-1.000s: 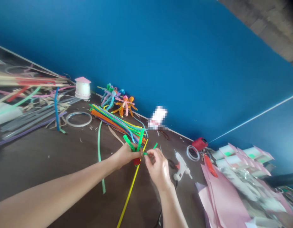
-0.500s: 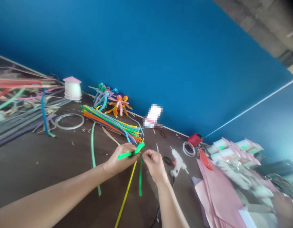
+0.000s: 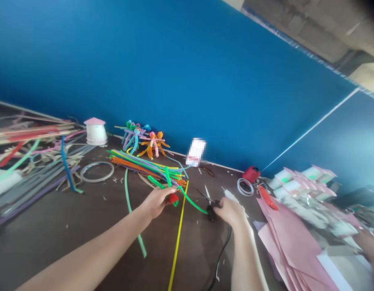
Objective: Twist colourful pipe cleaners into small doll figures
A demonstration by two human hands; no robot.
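Note:
My left hand (image 3: 158, 202) pinches a bent green pipe cleaner piece (image 3: 167, 178), with a small red part (image 3: 174, 198) showing below the fingers. One long green end stretches right towards the scissors. My right hand (image 3: 232, 211) has its fingers at the black handles of a pair of scissors (image 3: 211, 204), whose blades stand apart and point away from me. Partly covered by that hand lies a white glue gun (image 3: 233, 197). A yellow pipe cleaner (image 3: 179, 232) runs along the table between my hands. Beyond my left hand lies a bundle of coloured pipe cleaners (image 3: 141, 162).
Pipe cleaner figures (image 3: 152, 143) stand by the blue wall, near a white cup with a pink top (image 3: 96, 131). Loose strips and a clear ring (image 3: 97, 171) lie left. To the right are pink sheets (image 3: 286, 238), a red spool (image 3: 251, 173) and a black cord (image 3: 223, 246).
My right hand has left the green pipe cleaner and moved right to the scissors. My left hand has turned the green piece, bringing the red part into view.

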